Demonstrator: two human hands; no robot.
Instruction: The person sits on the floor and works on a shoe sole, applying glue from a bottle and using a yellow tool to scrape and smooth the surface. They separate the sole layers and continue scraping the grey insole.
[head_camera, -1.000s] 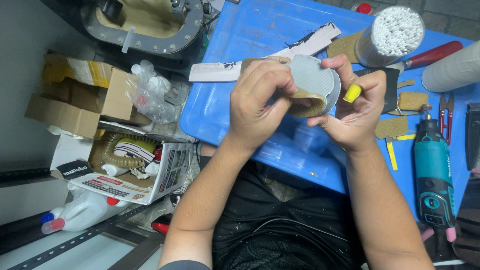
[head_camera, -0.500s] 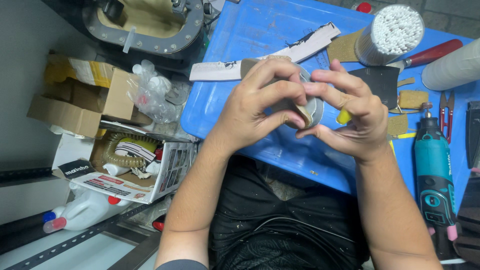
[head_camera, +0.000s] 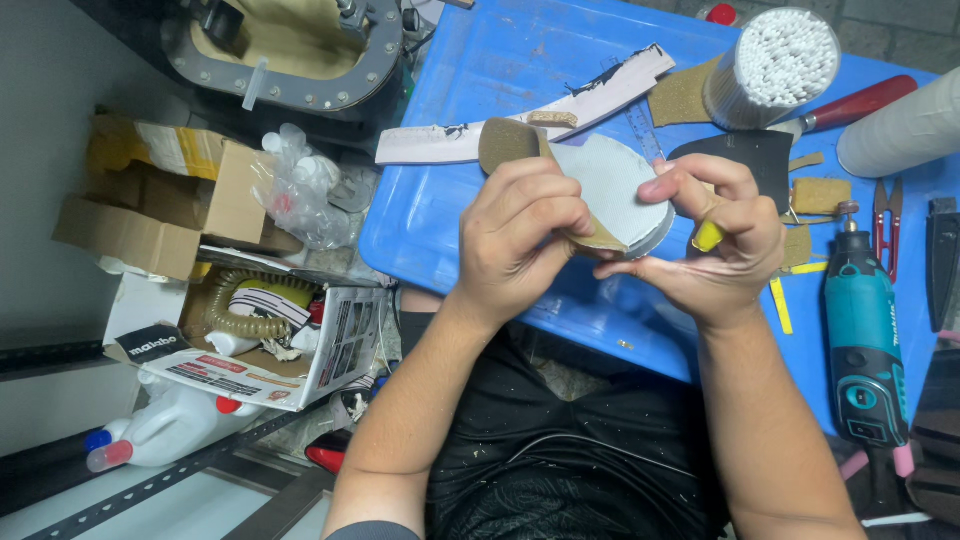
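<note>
- Hands meet over the blue table (head_camera: 480, 90): our left hand (head_camera: 520, 245) pinches a tan cork-like strip (head_camera: 512, 140) against a grey round disc (head_camera: 610, 185), fingers curled tight, seemingly to press it along the rim.
- Our right hand (head_camera: 725, 245) cradles the disc from below and steadies the edge; a small yellow piece (head_camera: 707, 236) sits tucked between its fingers, apparently kept ready.
- Right of our right hand lies a teal rotary tool (head_camera: 862, 340); beyond it stand a tub of cotton swabs (head_camera: 775, 60) and red snips (head_camera: 886, 225).
- Left of our left hand sit cardboard boxes (head_camera: 150, 200).
</note>
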